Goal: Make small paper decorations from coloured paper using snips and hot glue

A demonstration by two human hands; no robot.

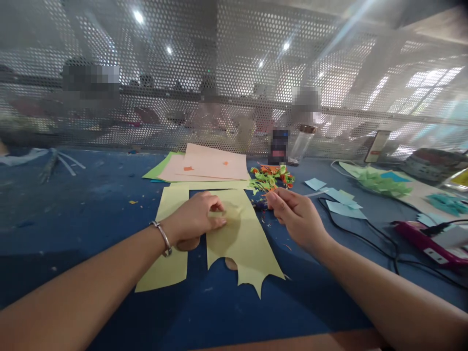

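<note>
While the left hand arched over a yellow sheet, the right hand pinched beside it

Where the blue table ran back to a mesh screen, the yellow sheet lay at the middle, right before the person, its near edge cut into jagged points and hollows. A tan patch showed in one of the hollows, too little of it to name. To the sheet's left lay a straight-sided yellow strip, with table showing between the two.

The left hand, a bracelet at its wrist, reached across that gap. Its fingers were curled, with thumb and forefinger close together over the sheet; whether they gripped anything I could not tell. The right hand was off the sheet's right side, thumb pressed to the bent forefinger. Anything thin between them was too small to make out.

Just beyond the right hand was a heap of green and orange scraps. Pink sheets overlapped a green sheet behind the yellow, two orange bits on top. A bottle leaned near the screen. Farther right, pale blue slips lay near a black cable, and a magenta power strip sat toward the edge of view.
</note>
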